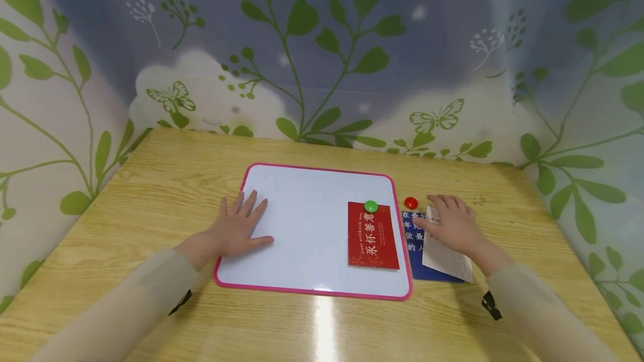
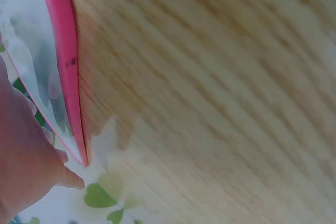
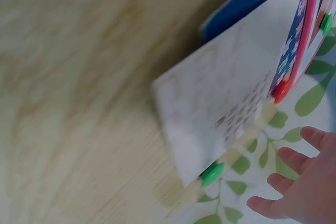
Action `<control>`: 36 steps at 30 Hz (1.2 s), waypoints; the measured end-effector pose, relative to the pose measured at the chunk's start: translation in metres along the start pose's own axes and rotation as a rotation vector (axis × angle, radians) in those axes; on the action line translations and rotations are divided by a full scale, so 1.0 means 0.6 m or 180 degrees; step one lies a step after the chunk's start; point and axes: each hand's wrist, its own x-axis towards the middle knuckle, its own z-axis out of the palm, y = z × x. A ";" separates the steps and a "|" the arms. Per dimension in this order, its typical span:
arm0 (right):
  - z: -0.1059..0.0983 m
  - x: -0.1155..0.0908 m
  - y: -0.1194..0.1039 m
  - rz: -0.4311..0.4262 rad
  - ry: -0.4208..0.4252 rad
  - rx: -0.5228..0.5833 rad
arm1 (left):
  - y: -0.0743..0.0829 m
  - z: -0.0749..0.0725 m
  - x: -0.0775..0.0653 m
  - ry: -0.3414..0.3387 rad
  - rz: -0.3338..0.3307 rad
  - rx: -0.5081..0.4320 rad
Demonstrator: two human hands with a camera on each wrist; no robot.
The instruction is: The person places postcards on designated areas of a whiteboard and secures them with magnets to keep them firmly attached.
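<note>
A whiteboard [image 1: 302, 222] with a pink rim lies flat on the wooden table. My left hand [image 1: 238, 228] is over its left edge, fingers spread, holding nothing. On the board's right part lies a red card [image 1: 372, 244] with white lettering, a round green magnet [image 1: 371, 206] at its top. To the right of the board, a beige card [image 1: 448, 258] overlaps a blue card [image 1: 420, 264]. My right hand [image 1: 453, 228] hovers over the beige card with loosely bent fingers and holds nothing. Another green magnet [image 3: 212, 174] shows at the beige card's edge in the right wrist view; in the head view the hand hides it.
A round red magnet [image 1: 411, 203] sits just beyond the blue card, near the board's right rim. Bare wooden table [image 1: 166, 183] surrounds the board. A cloth [image 1: 322, 71] printed with leaves and butterflies hangs behind and along both sides.
</note>
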 end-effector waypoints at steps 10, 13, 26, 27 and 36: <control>-0.002 -0.016 0.046 0.0199 -0.0086 -0.0028 | -0.007 -0.001 -0.004 -0.0007 -0.0045 -0.0002; 0.000 -0.019 0.061 0.0278 -0.0131 -0.0061 | -0.008 0.000 -0.003 -0.0002 -0.0046 -0.0012; 0.000 -0.038 0.086 0.0457 -0.0426 -0.0196 | -0.003 -0.005 -0.009 0.0025 -0.0039 -0.0065; 0.000 -0.039 0.087 0.0457 -0.0466 -0.0210 | -0.003 -0.005 -0.009 0.0014 -0.0045 -0.0067; -0.011 -0.039 0.102 0.0446 -0.0728 -0.0220 | 0.000 -0.005 -0.008 0.0013 -0.0035 -0.0084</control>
